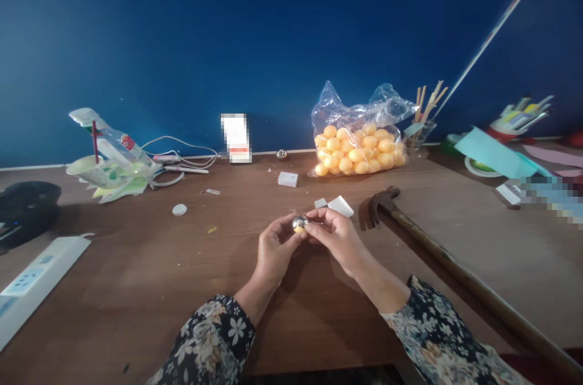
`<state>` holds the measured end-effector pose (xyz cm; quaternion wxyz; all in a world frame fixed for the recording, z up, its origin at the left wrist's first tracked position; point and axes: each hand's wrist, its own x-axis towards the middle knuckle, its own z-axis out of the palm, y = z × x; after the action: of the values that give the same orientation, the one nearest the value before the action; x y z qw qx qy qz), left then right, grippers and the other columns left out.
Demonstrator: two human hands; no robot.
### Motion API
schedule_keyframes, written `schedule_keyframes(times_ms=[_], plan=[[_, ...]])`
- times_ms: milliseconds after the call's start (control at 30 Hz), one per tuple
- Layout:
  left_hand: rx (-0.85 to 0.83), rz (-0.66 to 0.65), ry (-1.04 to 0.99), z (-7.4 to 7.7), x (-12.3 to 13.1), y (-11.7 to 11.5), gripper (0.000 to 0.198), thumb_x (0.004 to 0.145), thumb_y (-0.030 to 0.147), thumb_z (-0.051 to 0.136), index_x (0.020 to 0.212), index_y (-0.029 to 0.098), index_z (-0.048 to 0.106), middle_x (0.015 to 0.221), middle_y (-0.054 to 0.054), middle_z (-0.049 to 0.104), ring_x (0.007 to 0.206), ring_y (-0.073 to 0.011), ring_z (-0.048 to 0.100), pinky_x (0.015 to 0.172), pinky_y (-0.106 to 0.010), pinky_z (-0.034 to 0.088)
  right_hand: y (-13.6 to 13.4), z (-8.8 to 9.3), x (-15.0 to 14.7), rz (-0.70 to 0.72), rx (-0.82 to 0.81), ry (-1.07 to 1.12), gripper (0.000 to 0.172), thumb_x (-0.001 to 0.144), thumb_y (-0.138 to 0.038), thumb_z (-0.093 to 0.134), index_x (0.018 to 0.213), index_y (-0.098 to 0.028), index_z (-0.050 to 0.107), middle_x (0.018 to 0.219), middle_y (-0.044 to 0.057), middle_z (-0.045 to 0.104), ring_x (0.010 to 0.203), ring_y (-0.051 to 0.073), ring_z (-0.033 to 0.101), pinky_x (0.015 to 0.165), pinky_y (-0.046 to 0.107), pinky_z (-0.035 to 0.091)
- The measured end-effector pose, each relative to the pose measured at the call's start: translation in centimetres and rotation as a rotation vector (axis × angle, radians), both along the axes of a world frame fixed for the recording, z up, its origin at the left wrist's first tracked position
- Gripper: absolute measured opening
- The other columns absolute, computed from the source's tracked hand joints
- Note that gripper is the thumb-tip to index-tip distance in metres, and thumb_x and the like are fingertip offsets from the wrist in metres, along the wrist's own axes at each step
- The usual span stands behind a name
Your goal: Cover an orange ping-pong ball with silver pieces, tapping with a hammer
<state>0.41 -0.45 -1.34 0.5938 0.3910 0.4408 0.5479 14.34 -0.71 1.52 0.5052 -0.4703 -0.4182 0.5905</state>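
Left hand: the left hand (274, 248) is raised a little above the brown wooden tabletop (159, 288); its grip is narrowed to thumb and fingertips, pinching the left side of a small shiny silver ball (299, 223).
Right hand: the right hand (337, 235) meets it from the other side, its grip closed lightly on the same ball with the fingertips.
Ball: held between both hands over the middle of the tabletop, with a yellowish patch on its underside.
Just behind the hands: folded white paper pieces (340, 205) and a small white box (288, 179).
Far edge: a clear plastic bag of orange balls (359, 151) against the blue wall.
Right: a dark wooden stick with a curved head (455, 263), lying slantwise.
Left: a white round cap (179, 209) and a white power strip (31, 282).
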Motion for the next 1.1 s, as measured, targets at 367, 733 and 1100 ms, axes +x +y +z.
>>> schedule_keyframes(times_ms=[367,733,1100], plan=[[0.237,-0.017,-0.015,0.4,0.2,-0.1,0.038,0.063,0.009,0.073,0.096,0.018,0.057,0.111,-0.009,0.067,0.105,-0.0214,0.064,0.090,-0.034,0.053,-0.4,0.0,0.1,0.037,0.292,-0.150,0.030,0.073,-0.019,0.066,0.100,-0.022,0.054,0.100,0.004,0.065,0.070,0.011,0.059,0.065,0.025,0.051],[0.453,0.029,0.059,0.1,0.1,-0.3,0.037,0.070,0.007,0.067,0.100,0.021,0.051,0.110,-0.008,0.063,0.106,-0.0194,0.063,0.093,-0.035,0.051,-1.0,0.1,-0.4,-0.014,0.399,-0.212,0.037,0.074,-0.018,0.064,0.107,-0.024,0.049,0.098,0.004,0.061,0.070,0.013,0.059,0.066,0.028,0.052],[0.426,0.000,0.174,0.7,0.2,-0.8,0.029,0.072,0.016,0.071,0.098,0.019,0.058,0.109,-0.008,0.062,0.102,-0.0188,0.064,0.090,-0.033,0.052,-1.8,0.7,2.5,-0.008,0.564,-0.635,0.032,0.083,-0.027,0.058,0.115,-0.023,0.052,0.107,0.007,0.063,0.092,0.020,0.062,0.080,0.034,0.052]])
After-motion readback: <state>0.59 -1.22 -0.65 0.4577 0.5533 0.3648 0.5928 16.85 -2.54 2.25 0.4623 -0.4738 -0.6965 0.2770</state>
